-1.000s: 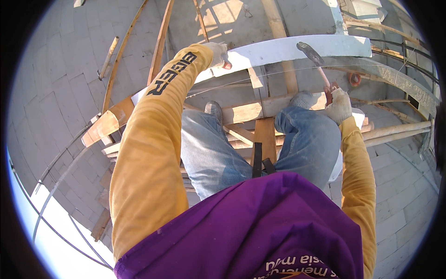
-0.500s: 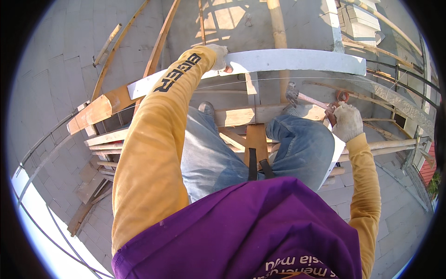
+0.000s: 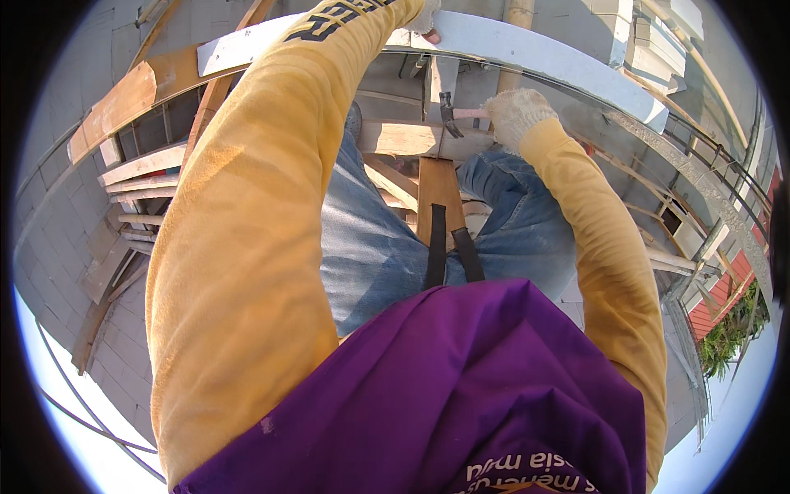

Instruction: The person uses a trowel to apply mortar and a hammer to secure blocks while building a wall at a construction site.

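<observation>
My left hand [image 3: 425,18], in a pale glove with bare fingertips, grips the edge of a long white board [image 3: 510,43] at the top of the view. Part of this hand is cut off by the picture's rim. My right hand [image 3: 520,117], gloved too, is closed round the pinkish handle of a claw hammer [image 3: 449,115]. The hammer's dark head points left, just below the board and beside a short upright post [image 3: 443,78]. A brown plank [image 3: 115,107] meets the board's left end.
My legs [image 3: 370,239] straddle a wooden beam [image 3: 436,193] with a crossbeam [image 3: 399,138] ahead. Bamboo poles and timbers stand around, with grey block walls [image 3: 66,165] far below at the left. Dark cables [image 3: 99,424] hang at lower left. A red wall [image 3: 724,296] and green plants show at right.
My right hand has brought the hammer left and inward, its head turning downward beneath the board. The view has shifted, so the board and my left hand sit higher in the picture.
</observation>
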The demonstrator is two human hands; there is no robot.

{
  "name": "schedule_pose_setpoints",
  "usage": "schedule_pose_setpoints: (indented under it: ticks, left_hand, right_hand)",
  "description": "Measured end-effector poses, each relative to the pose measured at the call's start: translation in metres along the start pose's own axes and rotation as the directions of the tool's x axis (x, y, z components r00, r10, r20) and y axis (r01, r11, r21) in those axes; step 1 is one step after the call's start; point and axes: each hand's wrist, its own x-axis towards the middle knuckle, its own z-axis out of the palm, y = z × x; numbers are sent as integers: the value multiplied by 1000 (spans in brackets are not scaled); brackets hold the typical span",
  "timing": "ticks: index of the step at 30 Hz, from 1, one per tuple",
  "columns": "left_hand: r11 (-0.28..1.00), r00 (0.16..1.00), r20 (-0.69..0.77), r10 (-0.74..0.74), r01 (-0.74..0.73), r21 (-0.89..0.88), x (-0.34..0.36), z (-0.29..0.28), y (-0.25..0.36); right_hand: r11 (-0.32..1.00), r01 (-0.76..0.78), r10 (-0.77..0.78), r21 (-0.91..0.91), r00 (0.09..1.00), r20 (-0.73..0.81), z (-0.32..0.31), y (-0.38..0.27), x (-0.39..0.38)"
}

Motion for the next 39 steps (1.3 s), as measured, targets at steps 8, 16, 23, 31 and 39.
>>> schedule_pose_setpoints:
  ticks: [8,16,23,31,39]
  left_hand:
    - [998,1000,24,-10,11,-54,-11,-3,0]
    - [999,999,42,12,-11,-33,-4,-6,-3]
    - [999,999,14,45,-45,-12,5,7,-22]
    - [998,999,-13,51,-51,26,4,0,-15]
    - [999,1000,-9,26,-26,27,2,0,-12]
  right_hand:
    - [999,-17,25,46,985,-173,-15,-17,27]
    - [972,-75,126,222,967,-222,-15,-18,15]
    - [763,18,183,646,953,-243,3,-25,-50]
    - [471,5,454,882,856,-248,25,-43,-60]
    - [418,12,526,908,812,-253,39,-42,-44]
